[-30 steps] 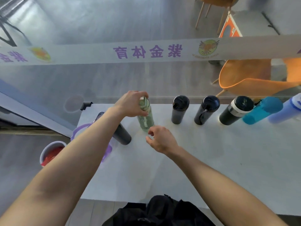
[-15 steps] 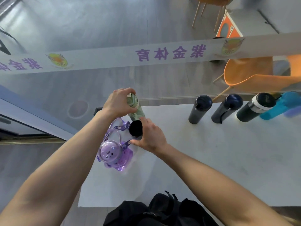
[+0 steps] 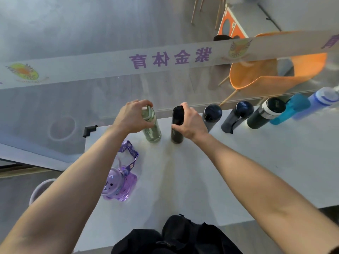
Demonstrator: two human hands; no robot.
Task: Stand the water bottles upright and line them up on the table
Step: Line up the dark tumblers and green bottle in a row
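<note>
Green bottle (image 3: pixel 151 128) stands up w/ the left hand (image 3: pixel 132 117) curled round its cap. Right hand (image 3: pixel 190 121) is wrapped round the black bottle (image 3: pixel 177 125), just beside the green one. Both sit near the far edge of the white table (image 3: pixel 247 171), at the left end of a row: two dark bottles (image 3: pixel 212 116) (image 3: pixel 236 118), a black one w/ a silver ring (image 3: pixel 264 114), a teal one (image 3: pixel 289 110) and a blue one (image 3: pixel 319 101).

What could go wrong: both bottles are tall & thin, so a quick let-go or a bump could tip one over, maybe knock the next. Far edge is close, so one could roll off.

Purple bottle (image 3: pixel 119 184) w/ a strap is apart from the row, under the left arm. I think the arm could knock it when pulling back.
</note>
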